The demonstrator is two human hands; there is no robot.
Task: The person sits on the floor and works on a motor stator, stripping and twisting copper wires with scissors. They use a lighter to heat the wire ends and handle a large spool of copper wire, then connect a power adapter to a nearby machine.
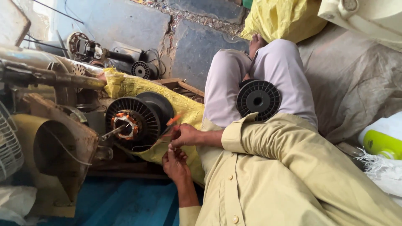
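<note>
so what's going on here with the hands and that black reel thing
A person in a pale yellow shirt sits on the floor with both hands close together beside a black ribbed plastic spool that has an orange-and-copper wound core mounted on a metal shaft. The two hands seem to pinch a thin wire between them: one hand nearer the spool, the other hand just beside it. Which hand is left or right is hard to tell. A second black ribbed spool rests on the person's lap, untouched.
</note>
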